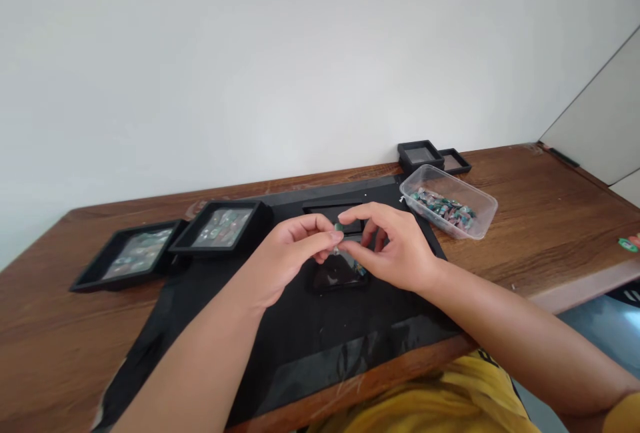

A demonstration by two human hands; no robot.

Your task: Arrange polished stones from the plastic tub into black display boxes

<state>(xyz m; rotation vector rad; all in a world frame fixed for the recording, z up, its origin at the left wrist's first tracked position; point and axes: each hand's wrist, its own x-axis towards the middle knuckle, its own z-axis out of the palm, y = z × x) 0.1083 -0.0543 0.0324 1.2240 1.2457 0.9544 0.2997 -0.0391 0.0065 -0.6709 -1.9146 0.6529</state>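
Note:
A small green polished stone (339, 226) is pinched between the thumb and index finger of my left hand (300, 246). Close against it on the right, my right hand (393, 246) has its index finger and thumb curved and apart, with the tips near the stone. Below both hands lies a black display case (340, 279), partly hidden by my fingers. A few small stones (359, 269) show on its dark, shiny lower part. The case rests on a black mat (300, 346).
A clear plastic tub (483, 209) of mixed green and pinkish stones stands to the right. Two black frames filled with stones, one nearer (133, 256) and one farther (217, 229), lie left. More black frames (420, 154) sit by the wall. The wooden table's (530, 199) front edge is near me.

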